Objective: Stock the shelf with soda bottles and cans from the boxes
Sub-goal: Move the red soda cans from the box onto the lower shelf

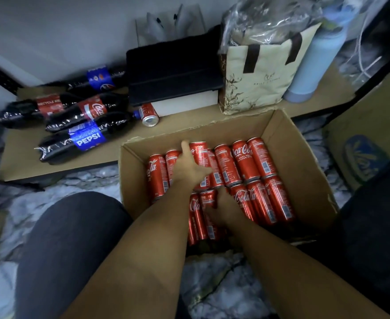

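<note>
1. First, the left hand's [189, 168] fingers [206, 172] curl round the right side of a far-row can [198, 155], with the thumb pointing up along its left side. This can sits higher than those beside it.
2. The right hand's [225, 207] fingers [210, 212] bend over a near-row can [209, 200] and clasp it. That side is in shadow, so how tight the clasp is cannot be told.
3. Both forearms reach down into an open cardboard box [304, 162], the left one crossing to the far row.
4. Red Coca-Cola cans [258, 180] fill the box in two rows, packed side by side and touching.
5. The box stands on the floor against the front edge of a low shelf [111, 155].
6. Four soda bottles [86, 139] lie on their sides on the shelf's left part, two Pepsi and two Coca-Cola, close together.
7. A loose can [149, 115] lies on its side just right of the bottles, in front of a black case [173, 72].
8. Further right on the shelf stand a printed paper bag [258, 81] and a pale blue flask [316, 63].
9. A second cardboard box [362, 139] sits to the right of the first.
</note>
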Demonstrator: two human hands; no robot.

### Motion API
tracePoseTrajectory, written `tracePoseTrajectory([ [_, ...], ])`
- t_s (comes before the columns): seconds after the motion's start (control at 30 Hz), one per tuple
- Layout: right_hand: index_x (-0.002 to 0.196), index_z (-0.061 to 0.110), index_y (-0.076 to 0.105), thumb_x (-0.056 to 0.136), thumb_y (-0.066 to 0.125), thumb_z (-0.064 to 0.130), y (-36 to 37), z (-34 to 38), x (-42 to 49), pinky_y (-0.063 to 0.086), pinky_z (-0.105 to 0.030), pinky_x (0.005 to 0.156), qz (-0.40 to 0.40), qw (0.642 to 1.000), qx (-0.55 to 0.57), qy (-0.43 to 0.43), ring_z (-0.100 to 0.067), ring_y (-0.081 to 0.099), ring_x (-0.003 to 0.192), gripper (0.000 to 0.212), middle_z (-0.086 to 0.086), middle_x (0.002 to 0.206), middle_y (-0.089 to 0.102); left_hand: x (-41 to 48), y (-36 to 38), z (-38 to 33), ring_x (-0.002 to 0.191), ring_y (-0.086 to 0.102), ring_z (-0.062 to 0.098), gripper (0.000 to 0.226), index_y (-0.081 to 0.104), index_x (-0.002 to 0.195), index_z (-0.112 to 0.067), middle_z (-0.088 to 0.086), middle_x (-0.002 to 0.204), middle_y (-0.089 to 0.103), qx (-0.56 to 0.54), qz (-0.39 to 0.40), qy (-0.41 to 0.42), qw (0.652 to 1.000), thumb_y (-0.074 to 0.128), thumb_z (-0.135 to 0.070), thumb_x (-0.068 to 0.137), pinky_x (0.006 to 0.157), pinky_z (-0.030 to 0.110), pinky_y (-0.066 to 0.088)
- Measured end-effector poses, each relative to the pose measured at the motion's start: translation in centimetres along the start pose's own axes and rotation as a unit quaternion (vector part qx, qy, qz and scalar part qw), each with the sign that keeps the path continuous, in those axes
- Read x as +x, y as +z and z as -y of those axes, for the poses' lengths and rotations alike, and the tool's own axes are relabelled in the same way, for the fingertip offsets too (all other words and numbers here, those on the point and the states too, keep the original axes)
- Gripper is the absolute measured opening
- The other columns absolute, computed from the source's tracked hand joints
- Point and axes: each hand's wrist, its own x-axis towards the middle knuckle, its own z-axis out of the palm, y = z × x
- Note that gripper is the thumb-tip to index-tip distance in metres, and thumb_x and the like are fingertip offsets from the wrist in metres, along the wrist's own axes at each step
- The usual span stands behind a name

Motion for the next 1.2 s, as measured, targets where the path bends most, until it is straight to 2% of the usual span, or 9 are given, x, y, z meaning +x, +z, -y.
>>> tracePoseTrajectory([
  [0.13, 0.147, 0.017, 0.029, 0.085, 0.078, 0.019, -1.6, 0.5, -2.0, 0.045, -0.048, 0.109, 0.001, 1.000, 0.026, -0.016, -0.029, 0.055, 0.130, 0.079, -0.008, 0.138, 0.057, -2.5, -3.2, -1.5, 0.086, 0.067, 0.014, 0.106, 0.024, 0.150, -0.037, -0.008, 0.094, 0.063, -0.009, 0.011, 0.043, 0.999, 0.089, -0.019, 0.068, 0.073, 0.028, 0.055],
  [0.23, 0.148, 0.015, 0.030, 0.085, 0.080, 0.024, -3.3, 1.2, -3.8, 0.043, -0.044, 0.111, -0.015, 0.998, 0.045, -0.043, -0.027, 0.053, 0.131, 0.081, -0.005, 0.140, 0.056, -5.0, -4.8, -2.6, 0.080, 0.066, 0.003, 0.094, 0.034, 0.142, -0.037, -0.010, 0.095, 0.065, -0.023, 0.011, 0.071, 0.997, 0.089, -0.014, 0.069, 0.060, 0.017, 0.052],
  [0.3, 0.146, 0.018, 0.034, 0.083, 0.080, 0.025, -4.1, 1.7, -4.9, 0.044, -0.043, 0.109, -0.035, 0.997, 0.038, -0.054, -0.026, 0.054, 0.129, 0.078, -0.004, 0.139, 0.056, -6.8, -5.3, -3.0, 0.082, 0.068, 0.009, 0.086, 0.038, 0.133, -0.035, -0.010, 0.093, 0.066, -0.010, -0.001, 0.091, 0.996, 0.089, -0.014, 0.068, 0.064, 0.022, 0.054],
  [0.4, 0.150, 0.018, 0.032, 0.082, 0.079, 0.019, -5.3, 2.0, -5.6, 0.044, -0.050, 0.110, -0.102, 0.993, -0.004, -0.059, -0.033, 0.050, 0.134, 0.083, -0.010, 0.145, 0.048, -9.2, -5.7, -3.5, 0.091, 0.068, 0.018, 0.084, 0.037, 0.128, -0.035, -0.005, 0.098, 0.069, 0.025, -0.005, 0.111, 0.993, 0.090, -0.018, 0.065, 0.079, 0.034, 0.057],
  [0.5, 0.146, 0.017, 0.038, 0.083, 0.078, 0.014, -6.6, 1.9, -6.9, 0.045, -0.050, 0.109, -0.151, 0.987, -0.013, -0.061, -0.034, 0.050, 0.133, 0.075, -0.010, 0.141, 0.051, -10.9, -5.9, -3.3, 0.096, 0.069, 0.024, 0.076, 0.039, 0.123, -0.033, -0.002, 0.100, 0.069, 0.075, 0.023, 0.129, 0.988, 0.089, -0.019, 0.068, 0.081, 0.036, 0.056],
  [0.63, 0.141, 0.021, 0.042, 0.081, 0.079, 0.023, -7.4, 1.2, -7.9, 0.049, -0.050, 0.104, -0.203, 0.973, -0.071, -0.080, -0.034, 0.058, 0.124, 0.070, -0.008, 0.135, 0.058, -12.7, -5.1, -3.3, 0.103, 0.068, 0.027, 0.075, 0.037, 0.123, -0.034, 0.005, 0.113, 0.070, 0.135, 0.051, 0.147, 0.979, 0.089, -0.017, 0.072, 0.087, 0.044, 0.059],
  [0.83, 0.134, 0.023, 0.047, 0.077, 0.083, 0.027, -7.5, 0.1, -7.9, 0.052, -0.050, 0.100, -0.194, 0.971, -0.101, -0.099, -0.032, 0.062, 0.118, 0.067, -0.006, 0.127, 0.064, -13.6, -3.2, -3.3, 0.099, 0.067, 0.031, 0.060, 0.037, 0.111, -0.035, 0.007, 0.106, 0.067, 0.139, 0.062, 0.156, 0.976, 0.082, -0.014, 0.076, 0.084, 0.044, 0.057],
  [1.0, 0.127, 0.022, 0.050, 0.081, 0.079, 0.024, -7.1, -1.0, -7.5, 0.052, -0.049, 0.099, -0.165, 0.973, -0.127, -0.101, -0.035, 0.063, 0.114, 0.054, -0.009, 0.123, 0.066, -13.4, -1.3, -2.3, 0.109, 0.066, 0.033, 0.067, 0.040, 0.129, -0.028, 0.009, 0.120, 0.067, 0.150, 0.095, 0.127, 0.976, 0.082, -0.016, 0.079, 0.093, 0.046, 0.055],
  [1.2, 0.132, 0.022, 0.048, 0.082, 0.080, 0.024, -6.6, -1.0, -6.9, 0.050, -0.050, 0.102, -0.162, 0.974, -0.126, -0.094, -0.034, 0.061, 0.120, 0.060, -0.008, 0.130, 0.063, -12.3, -0.9, -1.7, 0.117, 0.063, 0.031, 0.071, 0.042, 0.136, -0.023, 0.009, 0.129, 0.063, 0.154, 0.112, 0.087, 0.978, 0.085, -0.015, 0.079, 0.099, 0.045, 0.053],
])
